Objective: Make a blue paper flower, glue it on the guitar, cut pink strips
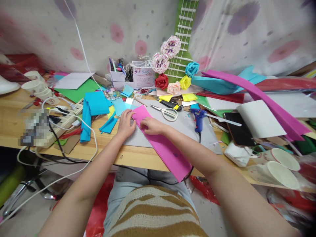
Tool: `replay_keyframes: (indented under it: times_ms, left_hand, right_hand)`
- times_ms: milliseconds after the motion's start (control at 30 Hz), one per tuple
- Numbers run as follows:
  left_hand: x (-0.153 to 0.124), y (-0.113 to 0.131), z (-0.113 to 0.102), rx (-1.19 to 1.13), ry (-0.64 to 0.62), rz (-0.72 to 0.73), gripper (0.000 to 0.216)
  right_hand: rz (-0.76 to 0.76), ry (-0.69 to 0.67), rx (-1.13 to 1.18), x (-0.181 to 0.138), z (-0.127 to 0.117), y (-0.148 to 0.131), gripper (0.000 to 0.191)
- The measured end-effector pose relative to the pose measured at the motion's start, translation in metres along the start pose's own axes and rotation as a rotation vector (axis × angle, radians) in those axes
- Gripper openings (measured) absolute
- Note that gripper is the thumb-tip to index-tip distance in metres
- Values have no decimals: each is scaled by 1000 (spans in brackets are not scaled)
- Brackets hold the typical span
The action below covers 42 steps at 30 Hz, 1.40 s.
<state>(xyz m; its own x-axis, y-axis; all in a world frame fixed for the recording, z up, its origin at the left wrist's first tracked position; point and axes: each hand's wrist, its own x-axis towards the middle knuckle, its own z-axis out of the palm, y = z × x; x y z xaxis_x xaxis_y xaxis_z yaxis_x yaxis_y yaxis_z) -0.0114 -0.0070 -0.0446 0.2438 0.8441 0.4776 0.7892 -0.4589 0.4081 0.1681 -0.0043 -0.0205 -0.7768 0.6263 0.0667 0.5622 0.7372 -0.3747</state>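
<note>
A long folded strip of magenta paper (170, 153) lies slantwise over the table's front edge, its near end hanging above my lap. At its far left corner, my left hand (126, 125) grips the edge with bent fingers. My right hand (152, 126) is curled on top of the strip a little to the right, its fingertips closed at the paper; the exact pinch is partly hidden. Just beyond the hands lie scissors (168, 113) with pale handles and a black-and-yellow cutter (171, 105). A blue glue gun (198, 120) rests to the right on the grey board (138, 140).
Blue paper pieces (95, 105) and a power strip (63, 123) with trailing cables are at left. Paper flowers (170, 47) and a pen box (133, 74) stand behind. A phone (238, 128), paper cups (281, 174) and a long magenta strip (256, 90) occupy the right.
</note>
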Motion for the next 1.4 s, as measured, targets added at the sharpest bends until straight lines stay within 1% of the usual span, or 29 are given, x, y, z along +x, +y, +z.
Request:
replay_keyframes:
  times_ms: [67, 167, 267, 400, 533, 700, 800, 867, 900, 1000, 1033, 1067, 1100, 1167, 1267, 1333, 1400]
  left_hand:
    - [4, 6, 1, -10, -60, 51, 36]
    - [7, 10, 7, -6, -232, 143, 42]
    - [6, 4, 15, 55, -366, 212, 45]
    - [2, -7, 19, 126, -465, 250, 50]
    - [1, -8, 17, 147, -489, 250, 51]
    - [2, -3, 16, 154, -502, 229, 54]
    - [2, -4, 17, 163, -503, 240, 54]
    - [1, -5, 17, 169, -504, 251, 54]
    - [1, -6, 17, 173, -505, 258, 54]
    - [1, -6, 16, 185, -514, 277, 58]
    - [1, -6, 15, 186, -520, 281, 58]
    - [2, -5, 15, 187, -524, 281, 59]
    - [2, -5, 14, 188, -527, 279, 59]
    - [2, -3, 13, 200, -530, 273, 59]
    - [3, -2, 13, 224, -542, 266, 58]
    - [3, -2, 13, 231, -553, 262, 58]
    - [3, -3, 14, 231, -555, 266, 59]
  right_hand:
    - [7, -2, 43, 0, 0, 1, 23]
    - [10, 14, 91, 0, -1, 1, 23]
    - [6, 34, 125, -1, -2, 1, 23]
    - [18, 37, 196, -3, -3, 2, 22]
    - [33, 51, 305, -5, -1, 8, 19]
    - [125, 65, 473, -6, 2, 16, 26]
    - [166, 69, 540, -6, 3, 17, 28]
    - [179, 95, 510, -5, 3, 15, 29]
    - [205, 143, 463, -4, 4, 14, 29]
    - [296, 379, 248, -1, 7, 14, 32]
    - [289, 428, 183, 0, 8, 16, 34]
    - [255, 435, 132, 1, 9, 18, 38]
    - [206, 399, 95, 2, 10, 20, 42]
    - [131, 268, 42, 5, 11, 26, 47]
    - [140, 113, -12, 7, 13, 34, 52]
    - [153, 65, -32, 6, 15, 37, 55]
    - [150, 47, -44, 6, 17, 39, 55]
